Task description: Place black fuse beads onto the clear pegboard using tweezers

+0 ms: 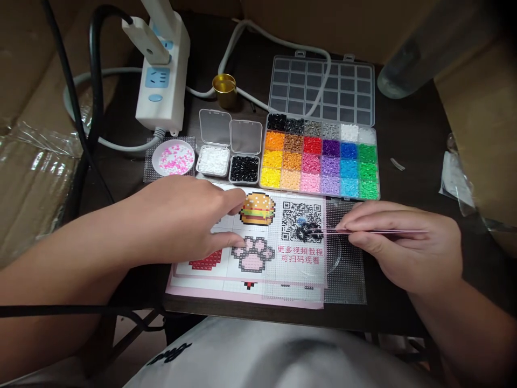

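Observation:
My left hand [189,218] rests on a pattern sheet [258,253], its forefinger by the burger picture and its thumb touching the pink paw picture [253,254]. A clear pegboard [343,269] lies over the sheet's right part. My right hand [404,242] pinches thin pink tweezers [363,231] whose tips reach a small cluster of black beads [309,231] on the pegboard over the QR code.
An open bead box [321,159] with several coloured compartments stands behind the sheet. To its left are small tubs of white beads [213,160] and black beads [244,168], a pink bead dish [175,158], a gold cap [224,89] and a power strip [161,81].

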Available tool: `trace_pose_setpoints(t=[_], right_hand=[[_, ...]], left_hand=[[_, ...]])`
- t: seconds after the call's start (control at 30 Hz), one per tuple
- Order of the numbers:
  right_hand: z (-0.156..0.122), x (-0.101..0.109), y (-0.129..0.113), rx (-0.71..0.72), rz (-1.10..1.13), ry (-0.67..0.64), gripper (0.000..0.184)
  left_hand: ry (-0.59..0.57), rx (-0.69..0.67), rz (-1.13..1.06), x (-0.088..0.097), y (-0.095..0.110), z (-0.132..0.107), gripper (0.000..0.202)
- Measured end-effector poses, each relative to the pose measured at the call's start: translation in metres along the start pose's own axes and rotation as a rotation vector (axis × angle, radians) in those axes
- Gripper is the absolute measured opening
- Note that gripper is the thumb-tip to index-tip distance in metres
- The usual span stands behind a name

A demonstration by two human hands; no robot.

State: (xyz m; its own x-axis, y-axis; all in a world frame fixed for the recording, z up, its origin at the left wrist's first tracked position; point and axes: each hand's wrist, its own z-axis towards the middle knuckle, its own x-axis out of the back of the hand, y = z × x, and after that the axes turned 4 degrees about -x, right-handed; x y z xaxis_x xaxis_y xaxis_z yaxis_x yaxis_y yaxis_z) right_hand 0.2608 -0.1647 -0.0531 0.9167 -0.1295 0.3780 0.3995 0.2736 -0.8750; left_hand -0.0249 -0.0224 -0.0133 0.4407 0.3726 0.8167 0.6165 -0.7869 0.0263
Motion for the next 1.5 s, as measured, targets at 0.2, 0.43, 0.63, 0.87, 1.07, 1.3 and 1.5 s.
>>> trace_pose_setpoints(t=[0.2,0.43,0.63,0.87,1.07,1.3,1.5], right_hand=[[0.0016,-0.0013,-0.0005,0.052,0.009,-0.088,0.026],[0.001,-0.003,0.0012,0.085,-0.011,-0.116,0.02],[0.0018,-0.0028,0.0005,0.087,-0.018,-0.137,0.019],[-0.002,-0.0019,0.001,0.078,-0.059,-0.112,0.02],[-0.0076,-0.0017,0.0035,0.054,-0.073,-0.068,0.02],[-0.0055,-0.0011,0.0025,0.055,-0.079,-0.076,0.022],[-0.0069,-0.0019,0.0029,0.02,-0.071,-0.059,0.025]], left_hand=[[0.019,-0.001,-0.033,-0.0034,-0.0018,0.0002,0.066],[0.024,0.007,-0.049,-0.0049,-0.0025,0.0009,0.06],[0.025,-0.005,-0.032,-0.0048,-0.0031,0.0007,0.064],[0.02,-0.033,-0.018,-0.001,-0.0013,-0.0033,0.061],[0.007,-0.024,-0.015,0.0015,0.0018,-0.004,0.061],[-0.001,-0.021,0.009,0.0019,0.0031,-0.003,0.062],[-0.011,-0.031,-0.013,0.0043,0.0026,-0.0044,0.057]])
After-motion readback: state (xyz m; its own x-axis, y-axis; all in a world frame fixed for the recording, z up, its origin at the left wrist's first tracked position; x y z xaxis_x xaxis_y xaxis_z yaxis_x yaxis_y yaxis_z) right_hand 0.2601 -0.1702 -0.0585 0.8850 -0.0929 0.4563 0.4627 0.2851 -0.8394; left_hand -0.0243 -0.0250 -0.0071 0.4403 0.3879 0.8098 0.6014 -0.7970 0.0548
